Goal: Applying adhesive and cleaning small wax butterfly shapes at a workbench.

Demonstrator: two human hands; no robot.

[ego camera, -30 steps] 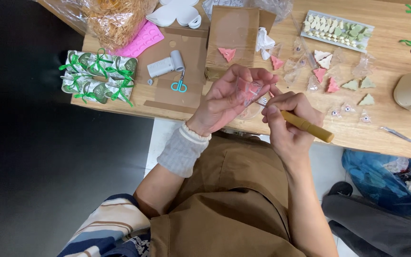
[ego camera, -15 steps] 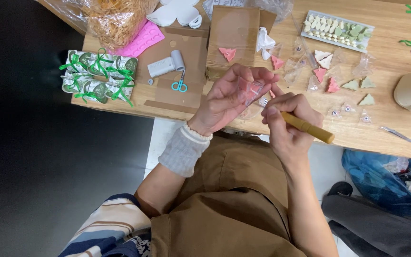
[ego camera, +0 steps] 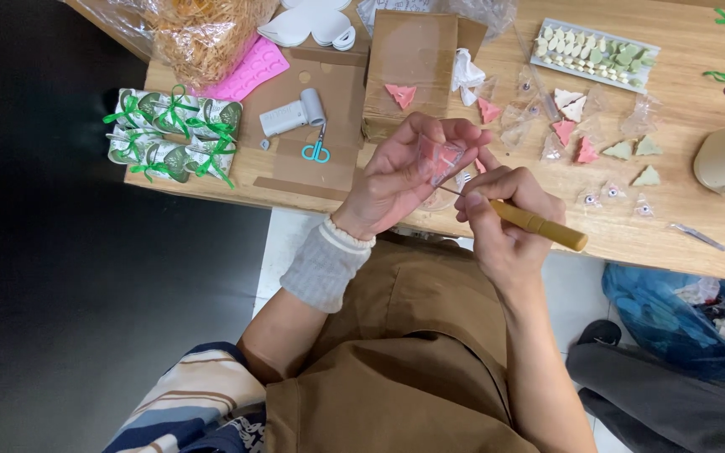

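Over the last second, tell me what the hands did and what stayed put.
Little changed. The right hand kept its grip on the wooden-handled pick, its metal tip easing slightly toward the small clear bag pinched in the left hand. Nothing was let go. The scissors and the pink triangular pieces stayed put.

Scissors [ego camera: 317, 152] left of tray [ego camera: 595, 54]

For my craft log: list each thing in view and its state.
left hand: raised, holding small clear bag
small clear bag: pinched, pink piece inside
right hand: gripping wooden-handled tool
wooden-handled tool: tip at bag
scissors: lying flat
green-ribboned packets: tied, grouped
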